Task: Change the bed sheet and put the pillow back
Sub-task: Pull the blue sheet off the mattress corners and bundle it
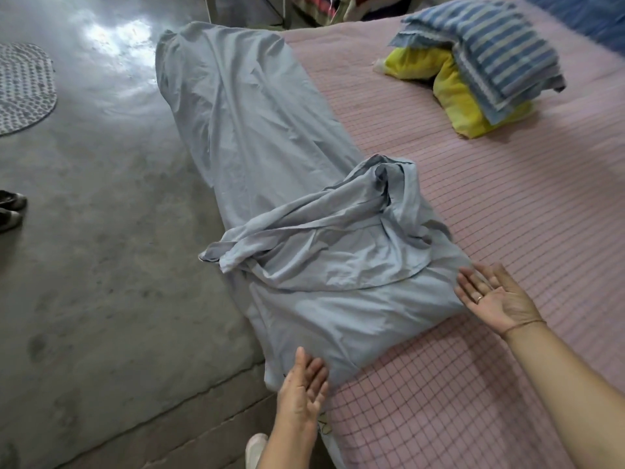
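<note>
A light blue bed sheet (270,170) lies in a long, partly bunched strip along the left edge of the bed, over a pink checked mattress cover (473,231). My left hand (302,384) is open, its fingers straight, at the near corner of the sheet. Palm up and with straight fingers, my right hand (490,296) is at the sheet's right edge. A yellow pillow (449,89) sits at the far right of the bed under a folded blue striped cloth (490,45).
Grey concrete floor (101,231) stretches to the left of the bed. A round patterned mat (23,86) lies at the far left, and shoes (10,211) stand by the left frame edge. My white shoe (255,448) shows near the bed's corner.
</note>
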Demonstrator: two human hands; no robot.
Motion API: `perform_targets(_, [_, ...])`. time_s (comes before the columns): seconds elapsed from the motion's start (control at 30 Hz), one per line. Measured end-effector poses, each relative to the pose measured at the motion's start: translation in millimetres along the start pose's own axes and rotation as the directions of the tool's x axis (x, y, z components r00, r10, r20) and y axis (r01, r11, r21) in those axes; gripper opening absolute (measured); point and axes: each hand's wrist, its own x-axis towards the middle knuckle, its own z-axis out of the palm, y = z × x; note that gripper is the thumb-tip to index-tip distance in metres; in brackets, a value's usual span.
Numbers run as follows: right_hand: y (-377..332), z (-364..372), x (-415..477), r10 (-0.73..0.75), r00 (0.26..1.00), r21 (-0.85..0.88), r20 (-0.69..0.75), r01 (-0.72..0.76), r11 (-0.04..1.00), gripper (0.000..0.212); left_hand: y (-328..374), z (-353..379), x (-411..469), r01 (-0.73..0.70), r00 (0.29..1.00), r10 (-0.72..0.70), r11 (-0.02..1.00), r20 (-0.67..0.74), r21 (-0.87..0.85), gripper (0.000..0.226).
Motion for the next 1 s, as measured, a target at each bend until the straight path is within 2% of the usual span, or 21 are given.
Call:
perform_targets(0.03, [2.2,-8.0,-2.4,0.003,1.000,0.011,-0.016,-0.003,1.000,0.059,-12.4,-3.1,-1.8,0.010,1.000,-0.010,1.000,-0.004,-0.009,0.034])
perform_targets(0.07, [5.3,-16.7,-3.8,0.012,1.000,0.015,-0.029,-0.012,1.000,0.051,-24.7,-6.3,-3.1,0.019,1.000,-0.019,1.000,-0.014,-0.022,0.037])
perform_targets(0.1, [8.7,-26.1,-3.6,0.030,0.999,0.009,-0.019,-0.030,1.000,0.056,-36.9,-9.1,-4.7,0.026,0.999,-0.027,0.999,-0.022,-0.037,0.039])
perform_targets(0.17, [18.5,-46.5,-3.1,0.076,0.997,-0.020,-0.004,-0.077,0.997,0.083,-59.3,-11.6,-7.6,0.048,0.999,-0.050,0.995,-0.022,-0.085,0.044])
perform_targets(0.2, [24.4,-57.6,-2.6,0.096,0.995,-0.023,-0.006,-0.096,0.995,0.088,-68.7,-12.0,-7.7,0.058,0.998,-0.061,0.992,-0.019,-0.113,0.047])
perform_targets(0.3, [35.6,-75.8,-0.5,0.133,0.991,-0.033,-0.014,-0.133,0.991,0.080,-78.6,-6.6,-0.8,0.044,0.997,-0.057,0.969,-0.045,-0.242,0.054])
perform_targets(0.37, [39.5,-79.2,4.3,0.137,0.990,-0.032,-0.012,-0.138,0.990,0.092,-75.4,-6.5,10.6,-0.011,0.998,-0.013,0.941,-0.069,-0.339,0.052])
perform_targets(0.47, [39.4,-73.5,13.0,0.115,0.993,0.024,0.017,-0.115,0.993,0.108,-62.1,-13.3,25.9,-0.093,0.995,0.071,0.881,-0.066,-0.465,0.036])
perform_targets(0.5, [38.5,-67.5,15.6,0.104,0.994,0.037,0.030,-0.105,0.994,0.105,-55.7,-14.5,29.3,-0.101,0.995,0.086,0.859,-0.053,-0.501,0.032])
perform_targets(0.53, [36.5,-58.2,16.9,0.099,0.994,0.042,0.053,-0.101,0.994,0.094,-48.4,-13.9,29.8,-0.101,0.994,0.101,0.841,-0.031,-0.531,0.032])
perform_targets(0.6, [32.1,-41.3,24.3,0.082,0.994,0.028,0.069,-0.084,0.996,0.054,-35.2,-10.9,29.1,-0.104,0.991,0.136,0.815,0.015,-0.569,0.045])
perform_targets(0.67, [24.7,-26.2,32.9,0.056,0.995,-0.033,0.082,-0.053,0.998,0.033,-21.1,-8.4,24.2,-0.128,0.983,0.181,0.815,0.038,-0.565,0.041])
perform_targets(0.73, [14.9,-11.5,39.8,0.044,0.993,-0.059,0.112,-0.037,0.998,0.031,-4.9,-6.2,19.4,-0.155,0.974,0.221,0.823,0.057,-0.547,0.047])
perform_targets(0.8, [4.2,1.8,41.5,0.038,0.990,-0.051,0.135,-0.032,0.998,0.027,11.6,-2.7,13.6,-0.163,0.967,0.241,0.824,0.077,-0.542,0.074])
perform_targets(0.87, [-7.0,14.2,41.4,0.029,0.989,-0.037,0.143,-0.024,0.999,0.028,29.8,2.1,7.1,-0.177,0.959,0.266,0.831,0.098,-0.527,0.067])
perform_targets(0.9, [-12.5,21.6,40.7,0.024,0.989,-0.019,0.149,-0.022,1.000,0.033,40.9,6.1,2.3,-0.182,0.951,0.286,0.828,0.121,-0.531,0.068])
perform_targets(1.0, [-31.7,47.8,34.7,-0.016,0.985,0.037,0.174,0.010,0.999,0.056,77.7,18.9,-8.4,-0.194,0.919,0.344,0.821,0.195,-0.537,0.105])
